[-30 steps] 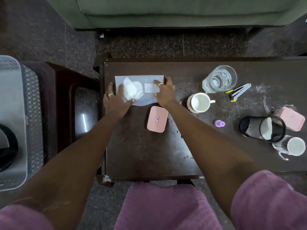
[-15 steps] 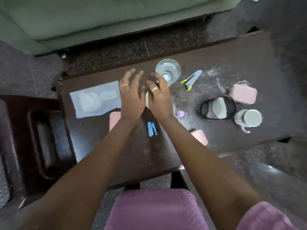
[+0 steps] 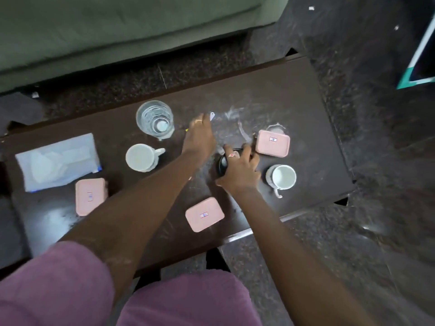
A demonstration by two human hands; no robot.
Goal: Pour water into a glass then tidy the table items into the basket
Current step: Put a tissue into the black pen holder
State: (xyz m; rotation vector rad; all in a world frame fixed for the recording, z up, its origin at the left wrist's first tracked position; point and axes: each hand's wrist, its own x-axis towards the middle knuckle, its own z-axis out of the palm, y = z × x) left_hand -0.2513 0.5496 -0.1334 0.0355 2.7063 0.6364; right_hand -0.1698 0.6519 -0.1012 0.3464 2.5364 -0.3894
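My left hand [image 3: 200,135] reaches across the dark wooden table [image 3: 294,95] and lies over the stapler [image 3: 211,116], fingers curled down on it. Only the stapler's pale tip and a yellow bit show. My right hand [image 3: 240,167] grips the rim of the black mesh holder [image 3: 221,164], which is mostly hidden under it. The glass of water [image 3: 155,120] stands upright just left of my left hand. Three pink boxes lie flat: one far right [image 3: 273,143], one near the front edge [image 3: 204,214], one at the left [image 3: 90,196]. The basket is out of view.
A white mug [image 3: 141,157] stands below the glass and a second white mug [image 3: 282,177] right of my right hand. A clear plastic pouch [image 3: 58,161] lies at the table's left end. A green sofa [image 3: 117,31] runs behind the table.
Both hands left the plastic pouch and moved right across the table. The left hand now covers the stapler and the right has taken hold of the mesh holder. The view swung right.
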